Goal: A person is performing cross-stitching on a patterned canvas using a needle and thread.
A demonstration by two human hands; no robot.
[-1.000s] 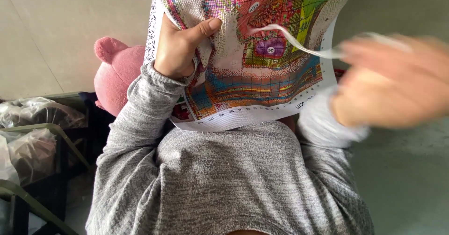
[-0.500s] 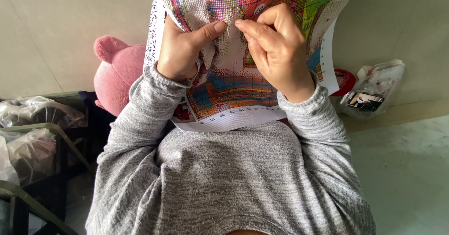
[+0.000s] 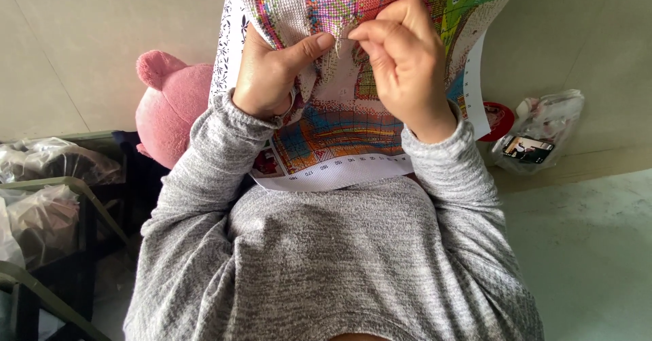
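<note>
A large cross-stitch cloth [image 3: 339, 130] with a bright printed pattern hangs in front of my chest, its white numbered edge at the bottom. My left hand [image 3: 272, 76] grips a fold of the cloth, thumb pressed across the front. My right hand [image 3: 407, 62] is pinched shut at the cloth just right of that thumb, fingertips together on a needle or thread that is too small to make out. Both arms wear grey knit sleeves.
A pink plush toy [image 3: 173, 110] sits at the left behind my arm. Dark racks with plastic bags [image 3: 47, 198] stand at the far left. On the right floor lie a red round lid [image 3: 499, 120] and a clear bag with a small packet [image 3: 540, 140].
My right hand swung in from far right, where it drew a white thread out, back to the cloth. Its fingertips now sit pinched beside my left thumb. The left hand kept its hold.
</note>
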